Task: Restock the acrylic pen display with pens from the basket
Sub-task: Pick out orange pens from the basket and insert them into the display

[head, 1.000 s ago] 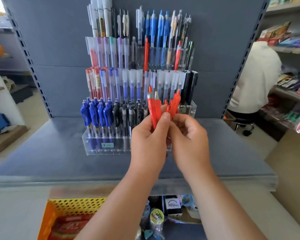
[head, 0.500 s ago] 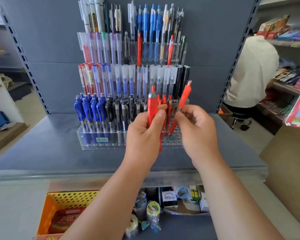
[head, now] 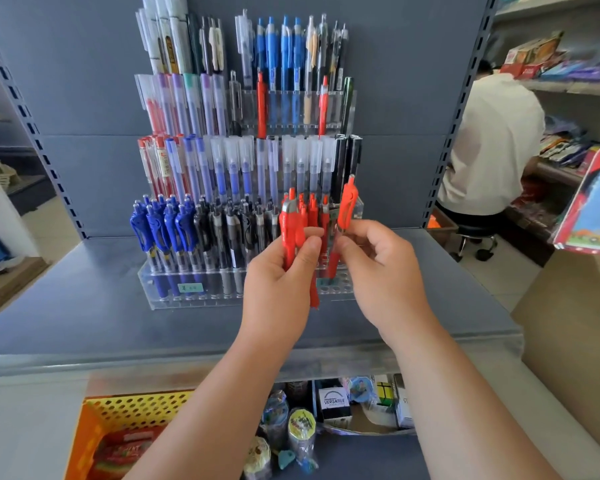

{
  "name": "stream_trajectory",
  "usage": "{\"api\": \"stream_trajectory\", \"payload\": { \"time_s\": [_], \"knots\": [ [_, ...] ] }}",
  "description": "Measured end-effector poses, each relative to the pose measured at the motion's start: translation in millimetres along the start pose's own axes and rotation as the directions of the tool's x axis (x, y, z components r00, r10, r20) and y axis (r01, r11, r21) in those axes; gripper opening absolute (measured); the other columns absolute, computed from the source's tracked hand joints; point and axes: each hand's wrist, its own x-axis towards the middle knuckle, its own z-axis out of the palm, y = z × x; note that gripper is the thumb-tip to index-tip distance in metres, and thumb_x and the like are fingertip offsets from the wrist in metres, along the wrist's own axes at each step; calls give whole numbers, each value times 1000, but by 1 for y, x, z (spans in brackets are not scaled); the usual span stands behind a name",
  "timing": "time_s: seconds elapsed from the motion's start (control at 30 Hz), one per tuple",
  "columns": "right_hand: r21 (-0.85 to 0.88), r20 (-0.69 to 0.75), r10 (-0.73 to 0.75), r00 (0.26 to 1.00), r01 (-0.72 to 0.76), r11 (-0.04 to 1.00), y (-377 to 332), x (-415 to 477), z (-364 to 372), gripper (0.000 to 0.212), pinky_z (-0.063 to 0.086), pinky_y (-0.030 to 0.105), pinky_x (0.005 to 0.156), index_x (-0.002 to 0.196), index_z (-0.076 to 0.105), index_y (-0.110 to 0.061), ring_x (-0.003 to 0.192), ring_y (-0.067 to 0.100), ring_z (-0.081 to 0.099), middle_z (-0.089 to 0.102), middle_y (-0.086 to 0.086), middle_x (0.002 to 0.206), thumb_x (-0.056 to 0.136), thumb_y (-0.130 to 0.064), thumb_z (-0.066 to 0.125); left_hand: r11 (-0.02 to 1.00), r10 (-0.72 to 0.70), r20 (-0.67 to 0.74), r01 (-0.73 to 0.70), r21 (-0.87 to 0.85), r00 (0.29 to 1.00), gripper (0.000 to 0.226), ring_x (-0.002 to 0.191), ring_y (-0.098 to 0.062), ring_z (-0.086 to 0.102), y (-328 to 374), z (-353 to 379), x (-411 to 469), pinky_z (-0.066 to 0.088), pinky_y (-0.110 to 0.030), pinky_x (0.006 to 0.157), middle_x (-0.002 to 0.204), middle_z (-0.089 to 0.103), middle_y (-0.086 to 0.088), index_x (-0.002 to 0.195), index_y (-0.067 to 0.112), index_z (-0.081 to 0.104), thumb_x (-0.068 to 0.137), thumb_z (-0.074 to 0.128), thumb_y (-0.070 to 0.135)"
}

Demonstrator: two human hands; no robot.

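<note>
Low at the left, below the shelf's front edge, stands a yellow and orange basket (head: 132, 408) with red packets in it. Above it, on the grey shelf (head: 66, 306), the tiered acrylic pen display (head: 168, 297) stands against the back panel, near the middle of the shelf.

Its front row starts at the left with blue pens (head: 160, 225), then black pens (head: 231, 226), all upright. The higher tiers behind hold clear-capped, blue and a few red pens.

The left hand (head: 278, 282) is raised in front of the right half of that front row. Its fingers and thumb are curled round a small bundle of red pens (head: 289, 230), which stands upright with the clip ends above the thumb and the tips poking out below the palm. A few red pens in the display (head: 314, 211) show just behind this bundle.

Just beside it, the right hand (head: 381, 271) pinches a single red pen (head: 347, 206) between thumb and forefinger. That pen leans slightly, clip end up, with its lower end down at the holes near the right end of the front row. I cannot tell whether it sits in a hole.

At the far right a person in a white shirt (head: 492, 143) sits on a stool (head: 475, 235), facing other shelves.
</note>
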Motion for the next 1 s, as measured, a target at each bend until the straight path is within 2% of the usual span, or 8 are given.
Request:
{"api": "stream_trajectory", "payload": {
  "time_s": [0.1, 0.23, 0.33, 0.4, 0.5, 0.73, 0.9, 1.0],
  "knots": [
    [-35, -26, 4, 1000, -4, 999, 2, 2, -1, 15, 52, 21, 77, 105, 72, -28, 86, 1, 66, 72, -15, 90, 97, -21, 61, 1000, 6, 5, -6, 10, 1000, 19, 67, -15, 57, 1, 0, 0, 56, -35, 56, 81, 65, -14, 92, 33, 71, 100, 55, 27],
    [-84, -29, -31, 999, 28, 996, 3, 5, -3, 16, 51, 17, 76, 103, 71, -31, 84, -2, 65, 71, -18, 88, 97, -20, 61, 1000, -12, -5, 12, -11, 1000, 18, 66, -13, 59, -1, -3, 3, 55, -29, 57, 77, 67, -3, 95, 29, 71, 100, 55, 25],
    [-74, -66, -44, 997, 39, 997, 3, 7, -5, 15, 52, 23, 72, 102, 72, -28, 78, 1, 65, 71, -18, 85, 97, -21, 61, 1000, 7, 1, -7, 1, 1000, 15, 61, -3, 55, -2, -3, 3, 52, -19, 57, 69, 65, 12, 97, 28, 71, 99, 57, 24],
    [-82, -90, -70, 993, 62, 995, 2, 10, -6, 14, 51, 26, 70, 101, 73, -27, 75, 1, 64, 71, -18, 84, 97, -21, 61, 1000, 19, 4, -19, -4, 1000, 12, 64, 0, 58, -2, -3, 3, 53, -17, 61, 70, 66, 15, 98, 26, 73, 97, 61, 23],
    [-107, -110, -122, 986, 110, 988, -2, 20, -6, 15, 55, 30, 74, 105, 74, -23, 81, 2, 66, 73, -15, 89, 95, -20, 63, 999, 35, -5, -35, -28, 999, 7, 57, 4, 58, 0, -2, 2, 48, -11, 57, 61, 64, 18, 95, 20, 73, 91, 68, 17],
    [-225, -109, -161, 981, 133, 965, 8, 28, 1, 14, 46, 9, 72, 103, 72, -27, 82, -5, 64, 69, -21, 86, 97, -20, 62, 992, 55, -70, -63, -109, 996, 8, 51, 0, 56, 1, -1, 4, 46, -15, 51, 59, 63, 13, 86, 16, 70, 86, 74, 9],
    [-267, -174, -168, 970, 118, 956, 9, 33, 3, 11, 49, 19, 69, 95, 66, -31, 78, 4, 64, 69, -13, 82, 97, -22, 61, 992, 32, -89, -42, -120, 996, 9, 56, -3, 61, 1, -5, 8, 48, -19, 51, 65, 67, 12, 85, 19, 71, 87, 74, 10],
    [-317, -157, -184, 970, 127, 940, 8, 32, 2, 9, 50, 25, 71, 99, 66, -28, 81, 7, 63, 68, -12, 87, 98, -24, 58, 991, 7, -92, -19, -131, 996, 12, 62, -5, 64, 0, -7, 9, 50, -19, 55, 68, 69, 11, 84, 21, 71, 86, 74, 10]
  ]
}}
